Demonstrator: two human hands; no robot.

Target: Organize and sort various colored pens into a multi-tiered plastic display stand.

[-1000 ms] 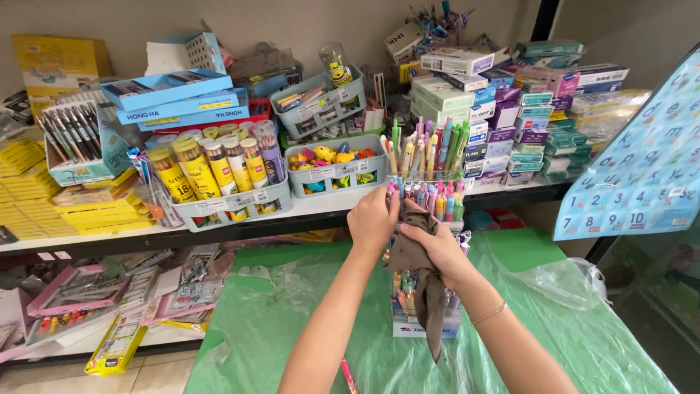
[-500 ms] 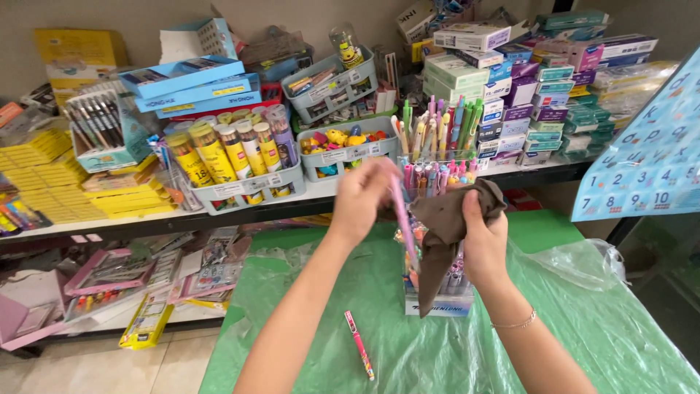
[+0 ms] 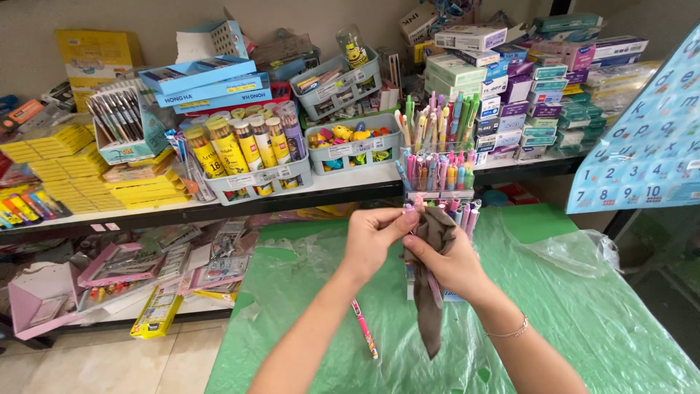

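Above green table (image 3: 583, 321), my left hand (image 3: 372, 241) pinches pen; right hand (image 3: 448, 259) grips brown cloth (image 3: 430, 292). Risk: loose cloth tail snags pen rack (image 3: 437, 182), tips it.

The hands meet over the table (image 3: 598, 328), left hand (image 3: 370, 241) at nine o'clock of the right hand (image 3: 448, 263), touching. A cloth (image 3: 430, 306) hangs from the right hand toward six o'clock. A pen rack (image 3: 437, 179) stands just at twelve o'clock of them. A pen (image 3: 364, 328) lies on the table at seven o'clock. The shelf (image 3: 240, 201) runs behind, baskets (image 3: 350, 142) on it, boxes (image 3: 525, 80) at one o'clock.
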